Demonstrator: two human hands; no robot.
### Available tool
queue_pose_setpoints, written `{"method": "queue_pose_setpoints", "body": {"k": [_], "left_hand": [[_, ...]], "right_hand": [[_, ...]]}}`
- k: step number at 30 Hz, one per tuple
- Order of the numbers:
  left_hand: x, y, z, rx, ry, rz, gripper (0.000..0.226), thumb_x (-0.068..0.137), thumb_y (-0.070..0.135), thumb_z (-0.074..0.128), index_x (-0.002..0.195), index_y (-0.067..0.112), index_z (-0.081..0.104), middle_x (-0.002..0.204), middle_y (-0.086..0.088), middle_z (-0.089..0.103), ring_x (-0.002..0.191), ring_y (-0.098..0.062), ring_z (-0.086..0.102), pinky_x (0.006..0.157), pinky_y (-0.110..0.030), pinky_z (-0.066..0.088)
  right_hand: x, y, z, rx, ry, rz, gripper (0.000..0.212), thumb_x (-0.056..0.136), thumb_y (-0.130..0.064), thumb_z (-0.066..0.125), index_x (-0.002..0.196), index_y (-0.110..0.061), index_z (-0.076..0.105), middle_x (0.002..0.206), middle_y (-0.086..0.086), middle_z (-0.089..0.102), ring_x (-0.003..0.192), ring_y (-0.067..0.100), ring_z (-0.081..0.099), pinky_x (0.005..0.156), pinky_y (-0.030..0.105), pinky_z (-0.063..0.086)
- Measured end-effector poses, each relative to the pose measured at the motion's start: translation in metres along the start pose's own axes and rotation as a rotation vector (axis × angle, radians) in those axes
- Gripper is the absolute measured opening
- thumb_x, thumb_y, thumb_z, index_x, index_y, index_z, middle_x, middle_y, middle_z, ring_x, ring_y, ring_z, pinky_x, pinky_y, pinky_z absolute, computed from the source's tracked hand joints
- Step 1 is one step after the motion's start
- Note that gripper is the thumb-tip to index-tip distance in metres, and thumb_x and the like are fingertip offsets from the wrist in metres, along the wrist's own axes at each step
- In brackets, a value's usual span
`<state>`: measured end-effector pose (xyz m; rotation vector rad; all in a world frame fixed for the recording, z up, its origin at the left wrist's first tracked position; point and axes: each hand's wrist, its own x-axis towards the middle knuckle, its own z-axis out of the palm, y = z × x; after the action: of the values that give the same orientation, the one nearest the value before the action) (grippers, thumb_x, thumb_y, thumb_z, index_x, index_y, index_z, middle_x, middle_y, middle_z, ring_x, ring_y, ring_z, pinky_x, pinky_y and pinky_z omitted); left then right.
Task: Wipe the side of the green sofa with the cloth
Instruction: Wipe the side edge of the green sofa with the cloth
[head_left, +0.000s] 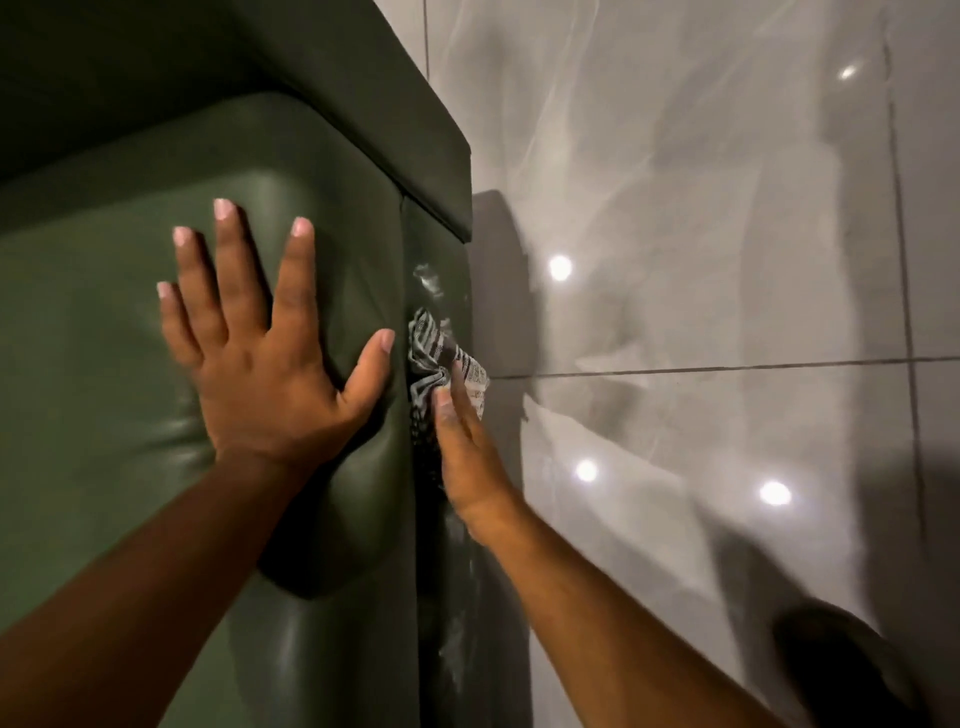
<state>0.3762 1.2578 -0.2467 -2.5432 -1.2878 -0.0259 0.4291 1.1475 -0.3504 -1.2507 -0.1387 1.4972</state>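
Note:
The green sofa fills the left half of the head view, seen from above. My left hand lies flat with fingers spread on its padded top cushion, pressing a dent into it. My right hand presses a striped grey and white cloth against the sofa's dark side panel, just past the cushion edge. Pale smears show on the side panel above the cloth and lower down beside my right forearm.
A glossy grey tiled floor with dark grout lines and bright light reflections lies to the right of the sofa. A dark rounded shape, perhaps a foot, sits at the lower right corner.

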Motion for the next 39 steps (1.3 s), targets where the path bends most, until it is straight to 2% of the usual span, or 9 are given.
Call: {"method": "queue_pose_setpoints", "body": {"k": [3,7,11,13,17,23,27,34,39], "left_hand": [[0.0,0.001,0.005,-0.021,0.022,0.003,0.087,0.088,0.072,0.04,0.158,0.025,0.018,0.163,-0.024,0.013,0.151,-0.047,0.01,0.121,-0.058,0.008],[-0.001,-0.001,0.012,-0.012,0.053,0.019,0.086,0.088,0.069,0.043,0.157,0.024,0.017,0.162,-0.027,0.015,0.149,-0.05,0.013,0.12,-0.062,0.011],[0.0,-0.003,0.018,-0.026,0.056,0.032,0.086,0.089,0.066,0.045,0.156,0.021,0.017,0.16,-0.031,0.015,0.147,-0.053,0.012,0.118,-0.063,0.009],[-0.001,-0.003,0.02,-0.024,0.058,0.04,0.086,0.089,0.066,0.044,0.156,0.019,0.018,0.16,-0.032,0.014,0.147,-0.054,0.012,0.118,-0.063,0.008],[-0.001,-0.003,0.021,-0.046,0.051,0.041,0.087,0.089,0.067,0.042,0.156,0.02,0.014,0.16,-0.033,0.012,0.148,-0.054,0.01,0.118,-0.062,0.005],[0.0,-0.002,0.018,-0.052,0.051,0.04,0.088,0.088,0.068,0.04,0.157,0.02,0.013,0.16,-0.032,0.011,0.148,-0.053,0.008,0.118,-0.063,0.005],[0.001,-0.001,0.02,-0.04,0.046,0.04,0.089,0.087,0.068,0.042,0.157,0.021,0.012,0.161,-0.032,0.011,0.148,-0.053,0.008,0.118,-0.062,0.005],[0.0,-0.002,0.02,-0.035,0.053,0.042,0.089,0.087,0.069,0.041,0.157,0.02,0.014,0.161,-0.031,0.012,0.149,-0.051,0.009,0.119,-0.062,0.007],[0.0,-0.002,0.021,-0.031,0.064,0.053,0.09,0.086,0.069,0.04,0.156,0.019,0.015,0.161,-0.031,0.013,0.149,-0.05,0.01,0.118,-0.061,0.008]], "right_hand": [[0.016,0.008,0.007,0.245,0.082,0.056,0.078,0.074,-0.083,0.048,0.14,-0.042,0.044,0.152,-0.007,0.046,0.141,0.013,0.04,0.121,0.048,0.029],[0.041,-0.001,0.02,0.22,0.195,-0.047,0.034,0.076,-0.061,0.06,0.107,-0.048,0.061,0.15,0.005,0.049,0.136,0.023,0.049,0.115,0.051,0.038],[0.07,-0.006,0.014,0.048,0.108,-0.225,0.065,0.092,-0.046,0.054,0.149,-0.042,0.021,0.161,-0.019,0.011,0.144,-0.012,0.012,0.124,0.025,0.015],[0.09,-0.013,0.01,-0.089,0.087,-0.271,0.07,0.093,-0.047,0.041,0.153,-0.033,0.007,0.164,-0.016,-0.002,0.148,-0.004,-0.008,0.127,0.034,-0.001],[0.127,-0.025,0.004,-0.206,0.126,-0.299,0.085,0.086,-0.058,0.035,0.153,-0.027,-0.007,0.166,-0.005,-0.01,0.152,0.01,-0.01,0.127,0.042,-0.001],[0.127,0.014,-0.014,-0.126,0.149,-0.035,0.079,0.084,-0.06,0.032,0.154,-0.032,0.005,0.167,-0.003,0.002,0.154,0.017,-0.001,0.126,0.052,0.006],[0.087,0.041,-0.009,0.016,0.122,0.037,0.056,0.088,-0.074,0.032,0.138,-0.065,0.011,0.164,-0.015,0.006,0.153,0.013,-0.001,0.126,0.052,0.0],[0.055,-0.015,0.008,0.014,-0.05,-0.248,0.064,0.085,-0.045,0.034,0.148,-0.032,0.029,0.165,-0.01,0.015,0.153,0.009,0.001,0.126,0.046,-0.005],[0.14,-0.043,0.013,-0.27,0.093,-0.402,0.065,0.091,-0.054,0.021,0.148,-0.03,0.004,0.166,0.001,0.005,0.154,0.018,-0.003,0.125,0.054,-0.006]]}}
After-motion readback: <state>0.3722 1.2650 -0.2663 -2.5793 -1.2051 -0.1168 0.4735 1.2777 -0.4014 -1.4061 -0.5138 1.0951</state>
